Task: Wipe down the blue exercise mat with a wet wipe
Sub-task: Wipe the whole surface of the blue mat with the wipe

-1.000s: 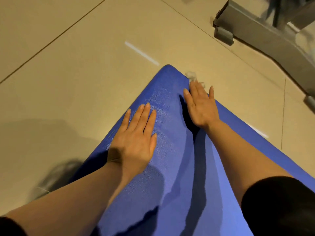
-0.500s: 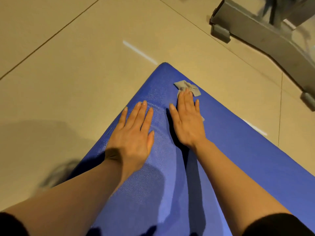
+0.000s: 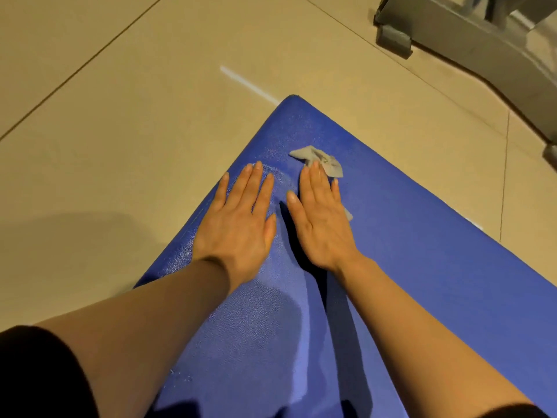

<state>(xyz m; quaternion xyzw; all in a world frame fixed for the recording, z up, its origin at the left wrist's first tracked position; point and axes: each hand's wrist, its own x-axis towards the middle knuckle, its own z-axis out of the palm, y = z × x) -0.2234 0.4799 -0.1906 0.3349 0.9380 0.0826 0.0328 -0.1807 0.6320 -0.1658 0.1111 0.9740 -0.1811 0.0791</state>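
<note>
On the left, the tiled floor (image 3: 120, 131) is lying bare beside the blue exercise mat (image 3: 422, 251), whose rounded far corner is pointing away from the person while its long axis is running back toward the near right. The left hand (image 3: 238, 218) is resting palm down near the mat's left edge, its fingers (image 3: 256, 182) lying straight and together, gripping nothing and apparently bracing the mat. Just to its right, close but not touching, the right hand (image 3: 319, 224) is pressing flat on the mat with straight fingers (image 3: 316, 179), pinning the crumpled grey wet wipe (image 3: 325, 164) beneath them. The wipe is sticking out beyond the fingertips toward the far corner, with a small scrap showing at the hand's right side. The right hand is therefore the one doing the wiping, and most of the uncovered mat is stretching away to its right and near side. At the far right, a grey metal equipment base (image 3: 452, 34) is standing on the floor, well apart from the mat.
</note>
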